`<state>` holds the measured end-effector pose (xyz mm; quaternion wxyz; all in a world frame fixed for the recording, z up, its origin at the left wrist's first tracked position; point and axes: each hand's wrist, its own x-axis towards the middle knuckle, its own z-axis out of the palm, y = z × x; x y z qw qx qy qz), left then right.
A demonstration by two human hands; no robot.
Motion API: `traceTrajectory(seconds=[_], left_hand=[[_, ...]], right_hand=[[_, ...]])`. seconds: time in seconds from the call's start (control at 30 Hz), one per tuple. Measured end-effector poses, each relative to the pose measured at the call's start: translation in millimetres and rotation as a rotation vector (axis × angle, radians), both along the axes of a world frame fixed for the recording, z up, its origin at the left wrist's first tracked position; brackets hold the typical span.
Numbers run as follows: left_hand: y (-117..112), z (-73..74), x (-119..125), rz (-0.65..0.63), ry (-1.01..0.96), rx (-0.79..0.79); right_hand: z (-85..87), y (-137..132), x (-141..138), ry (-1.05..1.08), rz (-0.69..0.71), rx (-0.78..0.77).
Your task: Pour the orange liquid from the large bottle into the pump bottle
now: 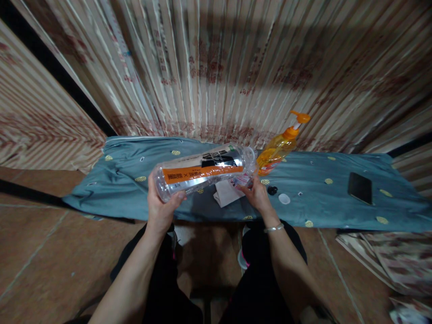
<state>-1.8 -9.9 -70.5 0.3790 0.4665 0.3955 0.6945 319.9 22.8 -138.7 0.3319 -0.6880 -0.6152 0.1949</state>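
A large clear plastic bottle (202, 170) with an orange and black label lies tilted in the air above the bench, its mouth to the right. My left hand (162, 200) is wrapped round its base, thumb along the near side. My right hand (257, 194) is closed at the neck end, fingers partly hidden behind the bottle. Just beyond that hand stands a pump bottle (278, 150) of yellow-orange liquid with an orange pump head. Under the neck lies a folded white cloth or tissue (227, 193), with a small printed packet (243, 180) beside it.
The narrow bench is covered by a blue-green cloth (124, 180) with yellow patterns. Right of my hand lie a small black piece (272, 191) and a white round cap (284, 198). A dark phone (360, 187) is farther right. A patterned curtain (216, 67) hangs behind the bench.
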Motion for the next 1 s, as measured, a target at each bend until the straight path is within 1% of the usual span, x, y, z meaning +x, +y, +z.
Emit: traceTrajectory(seconds=[0.27, 0.47, 0.63, 1.0], left_hand=[[0.6, -0.1, 0.8, -0.009, 0.006, 0.010], [2.1, -3.7, 0.1, 0.004, 0.036, 0.029], [2.4, -6.5, -1.3, 0.008, 0.073, 0.038], [2.1, -3.8, -0.1, 0.000, 0.026, 0.013]], right_hand=[[2.4, 0.1, 1.5, 0.012, -0.003, -0.043], [2.9, -0.4, 0.7, 0.056, 0.007, -0.020], [3.2, -0.6, 0.7, 0.047, 0.014, -0.018], [-0.7, 1.0, 3.1, 0.023, 0.018, -0.026]])
